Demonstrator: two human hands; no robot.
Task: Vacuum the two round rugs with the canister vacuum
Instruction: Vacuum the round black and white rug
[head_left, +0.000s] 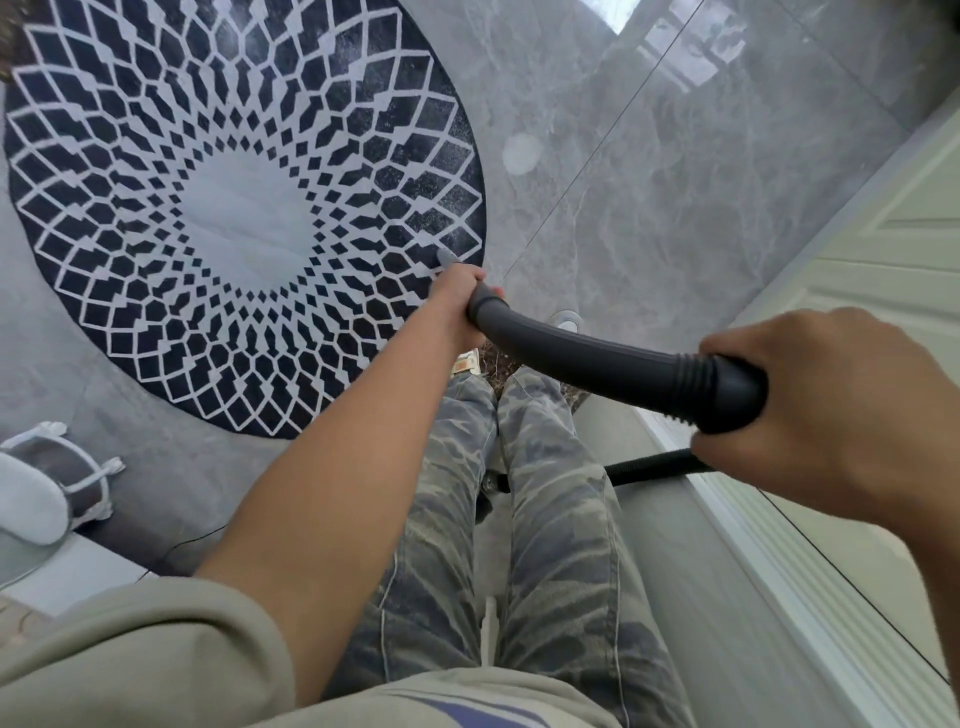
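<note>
- Two hands hold the vacuum handle (587, 358), a curved dark grey tube that runs from the near right toward the far centre.
- Left-hand grip (457, 299): the fingers are curled round the far end of the handle at its collar. The arm is fully extended, and its beige sleeve (130, 649) is pushed up.
- Right-hand grip (810, 415): closed round the near, ribbed end of the handle.
- Hose (654, 464): black; it leaves the handle below the right hand and passes behind the camouflage trousers (550, 493).
- Nozzle (445, 256): a pale grey tip shows just beyond the left hand, over the near right rim of the rug. Contact with the pile cannot be confirmed.
- Round rug (156, 156): dark navy with a white lattice pattern and a pale centre. It lies flat at the far left.
- Floor (675, 182): glossy grey tile, to the right of the rug.
- Door (883, 249): white and panelled, along the right side.
</note>
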